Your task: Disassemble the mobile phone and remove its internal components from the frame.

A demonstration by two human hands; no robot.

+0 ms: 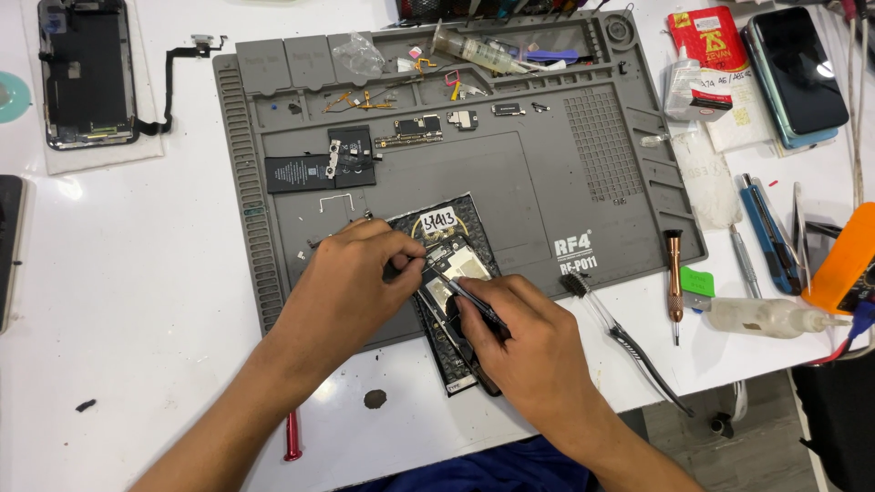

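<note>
White worktop (137, 301) under bright light, spread with a grey repair mat (565, 182).

Far left, on the bare white: detached phone screen (87, 73) lying flat, ribbon cable trailing off its right side. Lower down, near the front edge: red-handled tool (293, 437), partly hidden under the left forearm.

On the mat's upper left: black battery (299, 173), flat, with small boards and brackets scattered above it.

Left hand (351, 287) coming in from bottom left, forearm angled up and to the right, wrist a little raised, knuckles up. Fingers curled in, thumb and forefinger pinched together at the left edge of the opened phone (451, 273); what sits between the fingertips too small to tell.

Opened phone on a black patterned pad (456, 219) at the mat's front edge, tilted, lower end overhanging onto the white top, hidden in part by both hands.

Right hand (529, 342) reaching in from bottom right, forearm slanting up and left, palm down. Fingers closed around tweezers (465, 293) in a pen-like grip, tips pointing up-left into the phone's inside.

Further right: black brush (620, 337) just off the mat's corner, copper-handled screwdriver (674, 278) upright beside it, clear squeeze bottle (766, 317) on its side, blue craft knife (764, 232) above that, and a dark phone (795, 73) face up at top right.
</note>
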